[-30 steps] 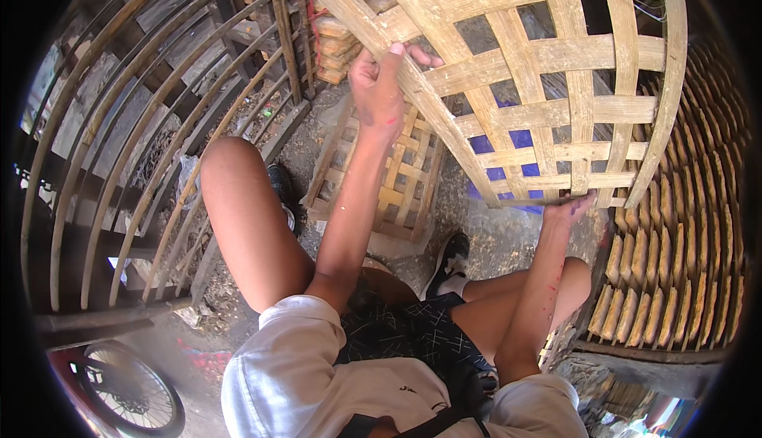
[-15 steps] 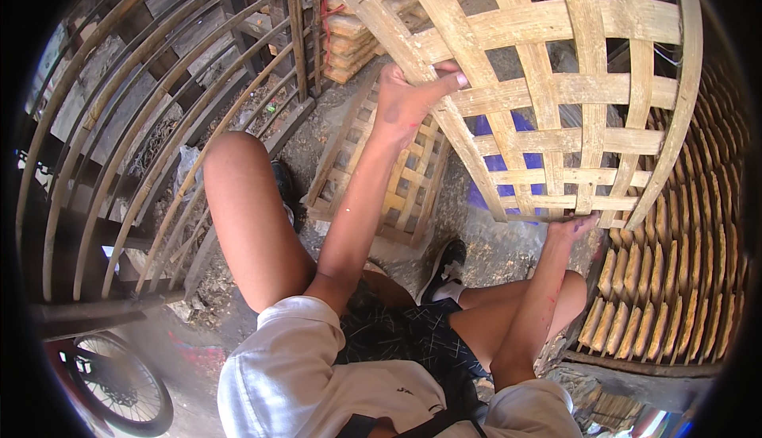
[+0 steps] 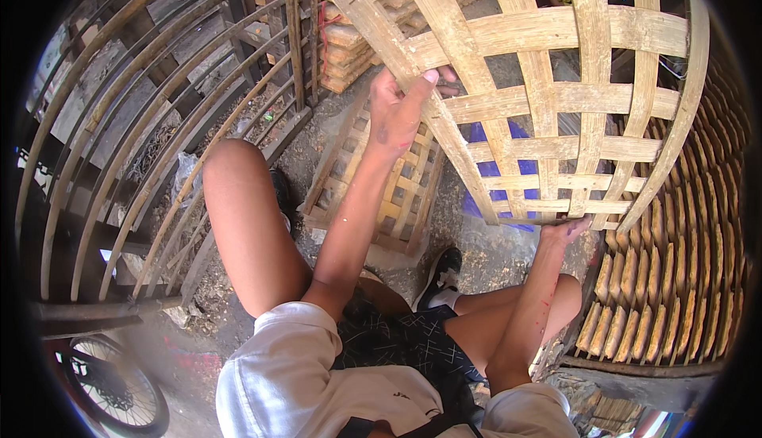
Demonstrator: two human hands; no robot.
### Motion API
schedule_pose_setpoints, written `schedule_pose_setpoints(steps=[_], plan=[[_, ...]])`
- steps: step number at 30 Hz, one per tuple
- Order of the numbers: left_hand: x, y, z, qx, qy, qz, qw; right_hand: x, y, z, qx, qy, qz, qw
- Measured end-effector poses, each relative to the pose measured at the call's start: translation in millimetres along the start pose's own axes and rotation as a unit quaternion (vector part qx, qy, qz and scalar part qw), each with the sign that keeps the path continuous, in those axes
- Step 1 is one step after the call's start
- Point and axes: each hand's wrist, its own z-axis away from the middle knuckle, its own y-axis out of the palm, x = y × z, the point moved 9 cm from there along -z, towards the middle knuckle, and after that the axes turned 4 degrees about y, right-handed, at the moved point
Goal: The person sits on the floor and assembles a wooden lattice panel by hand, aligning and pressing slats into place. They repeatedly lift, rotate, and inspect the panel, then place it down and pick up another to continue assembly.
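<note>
A large woven bamboo tray (image 3: 591,96) stands raised and tilted in front of me at the upper right, with open square gaps between its flat strips. My left hand (image 3: 395,116) grips its left edge bar, thumb on the near face and fingers curled behind. At the bottom edge my right hand (image 3: 565,230) holds the tray from below; its fingers are partly hidden by the strips. Beneath my left forearm, a smaller woven tray (image 3: 325,168) with a wooden frame lies on the ground. Something blue (image 3: 500,172) shows through the held tray's gaps.
Rows of thin tan slabs (image 3: 619,331) stand on edge in a rack at the right. More slabs (image 3: 345,57) are stacked beyond my left hand. A curved slatted bamboo rack (image 3: 298,41) borders the left side. A bicycle wheel (image 3: 119,386) is at the lower left.
The held tray has shifted slightly to the left at its upper left corner. My left hand has moved a little left with it, its fingers now showing behind the edge bar.
</note>
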Motion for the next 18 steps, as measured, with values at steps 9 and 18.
schedule_pose_setpoints(steps=[9,18], plan=[[-10,3,7,-0.074,0.038,-0.042,0.996,-1,8,0,0.036,0.006,-0.024,0.999],[-7,-2,10,-0.102,0.053,0.015,0.993,3,5,3,-0.010,0.020,0.026,0.999]])
